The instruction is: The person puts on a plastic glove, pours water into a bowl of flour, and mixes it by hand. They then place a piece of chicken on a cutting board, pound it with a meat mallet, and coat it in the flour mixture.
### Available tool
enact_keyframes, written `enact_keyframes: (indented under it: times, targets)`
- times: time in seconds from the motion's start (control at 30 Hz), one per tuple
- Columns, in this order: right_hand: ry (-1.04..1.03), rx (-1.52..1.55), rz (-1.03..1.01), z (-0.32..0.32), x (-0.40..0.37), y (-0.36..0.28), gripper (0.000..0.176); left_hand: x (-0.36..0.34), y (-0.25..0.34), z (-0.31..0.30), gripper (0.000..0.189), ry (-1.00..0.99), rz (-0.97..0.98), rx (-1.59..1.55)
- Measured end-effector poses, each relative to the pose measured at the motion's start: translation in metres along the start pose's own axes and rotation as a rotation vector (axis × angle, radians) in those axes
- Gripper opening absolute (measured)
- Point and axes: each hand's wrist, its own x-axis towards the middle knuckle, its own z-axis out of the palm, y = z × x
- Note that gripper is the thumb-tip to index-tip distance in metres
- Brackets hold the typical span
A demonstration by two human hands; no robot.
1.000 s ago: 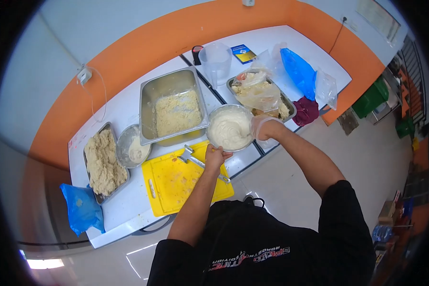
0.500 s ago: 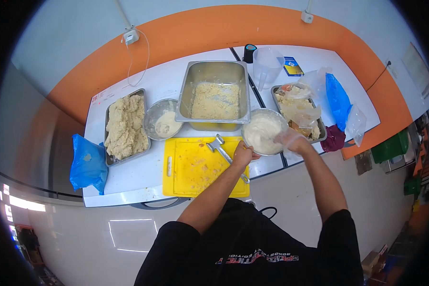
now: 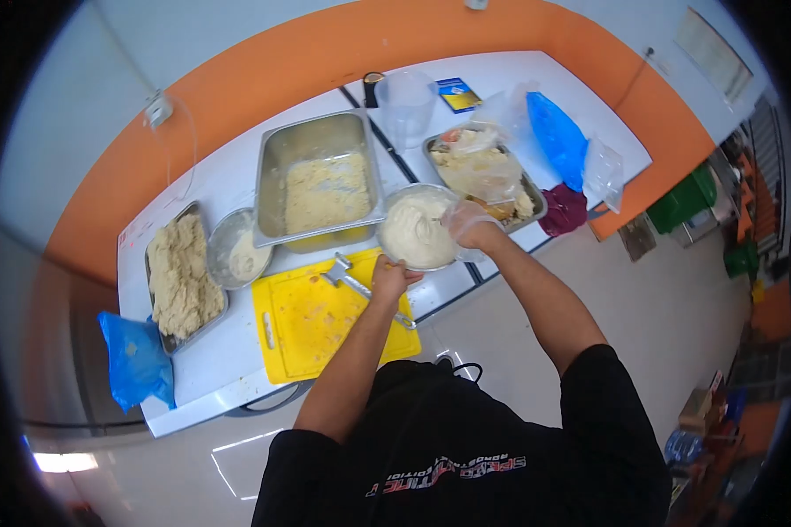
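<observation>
A metal bowl (image 3: 384, 230) of thick, pale batter (image 3: 416, 231) stands on the white table. My left hand (image 3: 392, 277) is closed on the bowl's near left rim. My right hand (image 3: 471, 227), in a clear plastic glove, is at the bowl's right side, its fingers at the edge of the batter; their exact pose is blurred. Left of the bowl, a metal meat mallet (image 3: 360, 287) lies across a yellow cutting board (image 3: 299, 329) with small scraps on it. Behind the board is a deep steel pan (image 3: 277, 211) with pale crumbs in its bottom.
At the left are a tray of coated pieces (image 3: 180, 277), a smaller bowl (image 3: 222, 255) and a blue bag (image 3: 138, 362). Toward the right are a food tray (image 3: 536, 198), a clear jug (image 3: 407, 105), a blue bag (image 3: 556, 140) and a dark red cloth (image 3: 564, 211).
The view has turned, and the table appears shifted left and tilted. My right hand has moved up toward the bowl's right rim; the batter's surface looks more mounded. My left hand stays on the rim.
</observation>
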Motion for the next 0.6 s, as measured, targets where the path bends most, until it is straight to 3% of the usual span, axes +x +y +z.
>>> enact_keyframes:
  times: [0.07, 0.13, 0.2, 0.27, 0.33, 0.4, 0.43, 0.5, 0.53, 0.6]
  targets:
    - [-0.022, -0.007, 0.313, -0.008, -0.005, 0.000, 0.020, -0.002, 0.002, 0.002, 0.013, -0.009, -0.010, 0.008]
    - [-0.124, -0.077, 0.235, -0.031, -0.019, 0.000, 0.019, -0.001, 0.003, 0.001, 0.012, -0.003, -0.018, 0.006]
    - [-0.407, -0.030, 0.149, -0.039, -0.030, -0.002, 0.022, -0.001, 0.001, 0.002, 0.011, -0.010, -0.020, 0.006]
    - [-0.302, -0.013, -0.118, 0.007, -0.013, 0.012, 0.024, -0.002, -0.002, -0.002, 0.011, -0.031, -0.023, 0.021]
    - [-0.055, 0.058, -0.152, 0.027, -0.006, 0.007, 0.025, 0.000, 0.000, 0.002, 0.011, -0.089, -0.019, 0.055]
    - [-0.027, -0.054, -0.009, 0.009, -0.008, -0.012, 0.025, -0.003, 0.001, -0.002, 0.012, -0.066, -0.030, 0.058]
    - [-0.019, -0.048, 0.020, 0.016, -0.010, -0.007, 0.025, -0.002, 0.000, -0.004, 0.012, -0.087, -0.033, 0.081]
    - [-0.008, 0.094, 0.290, 0.030, -0.014, 0.000, 0.024, 0.001, 0.000, -0.009, 0.012, -0.064, -0.033, 0.066]
    - [0.000, 0.099, 0.304, 0.014, -0.024, -0.006, 0.024, 0.002, -0.002, -0.009, 0.012, -0.074, -0.032, 0.079]
    - [-0.271, 0.136, 0.296, -0.017, -0.050, -0.018, 0.029, 0.003, -0.006, -0.010, 0.013, -0.086, -0.027, 0.027]
